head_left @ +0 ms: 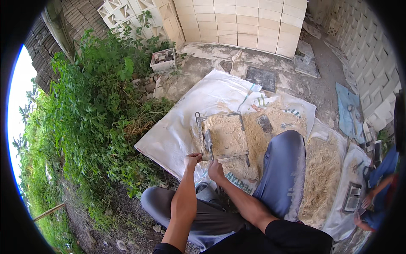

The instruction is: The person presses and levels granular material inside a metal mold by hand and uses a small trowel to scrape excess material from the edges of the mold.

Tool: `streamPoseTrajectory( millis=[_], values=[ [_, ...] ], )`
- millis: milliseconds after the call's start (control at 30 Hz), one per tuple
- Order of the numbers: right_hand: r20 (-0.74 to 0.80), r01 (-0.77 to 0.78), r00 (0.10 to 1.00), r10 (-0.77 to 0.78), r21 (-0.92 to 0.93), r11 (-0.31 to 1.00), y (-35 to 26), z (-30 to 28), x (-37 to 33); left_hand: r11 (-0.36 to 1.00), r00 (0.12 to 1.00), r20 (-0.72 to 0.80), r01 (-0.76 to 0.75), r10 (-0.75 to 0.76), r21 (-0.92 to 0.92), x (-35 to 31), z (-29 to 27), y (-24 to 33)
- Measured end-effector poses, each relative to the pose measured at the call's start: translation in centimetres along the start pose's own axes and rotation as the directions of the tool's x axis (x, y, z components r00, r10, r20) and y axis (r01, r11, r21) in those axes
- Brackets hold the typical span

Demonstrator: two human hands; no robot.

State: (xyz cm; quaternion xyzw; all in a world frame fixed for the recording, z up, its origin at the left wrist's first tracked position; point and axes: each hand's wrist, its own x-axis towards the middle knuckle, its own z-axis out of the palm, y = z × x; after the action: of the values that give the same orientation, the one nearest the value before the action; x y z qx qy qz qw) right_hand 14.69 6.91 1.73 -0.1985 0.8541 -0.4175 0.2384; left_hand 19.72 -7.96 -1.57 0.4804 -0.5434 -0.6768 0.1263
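A square metal mould [244,127] lies on the white sacking in front of me, filled with pale sandy mix [228,133]. My right hand [216,170] is closed around the handle end of a trowel [209,142], whose narrow grey blade rests over the left part of the mix. At the mould's near left corner, my left hand [193,159] has its fingers closed on the edge; the exact grip is partly hidden. Loose mix is heaped around the mould, and a small dark plate [265,123] lies in it to the right.
White sacking [177,131] spreads under the work. Another sandy heap [320,180] lies right of my knee. Green plants [101,97] crowd the left. Pale blocks [237,21] are stacked behind, near a dark square plate [261,78]. Another person's hand [367,200] is beside a second mould [352,197].
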Motion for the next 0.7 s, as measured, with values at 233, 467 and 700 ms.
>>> streamPoseTrajectory(
  millis=[233,467,700],
  values=[
    [-0.212,0.242,0.956,-0.202,0.186,0.952,-7.7,-5.7,0.4,0.993,0.999,-0.039,0.030,-0.025,0.117,-2.1,1.5,1.8],
    [0.068,-0.021,0.997,0.028,-0.110,0.994,1.7,-0.7,-1.1,0.999,0.999,-0.044,0.016,-0.018,-0.027,-0.2,1.2,-0.3],
    [0.104,0.029,0.994,-0.025,-0.031,0.999,-2.5,-5.6,1.5,1.000,0.995,-0.100,0.015,-0.013,0.016,-0.1,0.9,-0.3]
  ],
)
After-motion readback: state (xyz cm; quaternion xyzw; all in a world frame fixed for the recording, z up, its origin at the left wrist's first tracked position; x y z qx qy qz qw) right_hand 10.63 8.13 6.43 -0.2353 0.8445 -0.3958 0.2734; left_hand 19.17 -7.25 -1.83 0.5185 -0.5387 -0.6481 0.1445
